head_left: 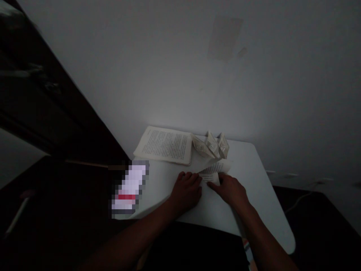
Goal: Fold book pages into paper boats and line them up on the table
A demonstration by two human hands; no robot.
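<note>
A partly folded sheet of printed paper lies on the white table, one flap raised at its far side. At its left edge, my left hand presses down with fingers curled and close together. My right hand pinches the right edge between thumb and fingers. Just beyond stand three folded paper boats made of printed pages, side by side. Dim light hides the detail of the folds and fingertips.
A stack of printed pages or an open book lies at the table's back left. A phone-like device with a lit, pixelated screen rests at the left edge. Behind the table rises a pale wall; a cable runs at the right.
</note>
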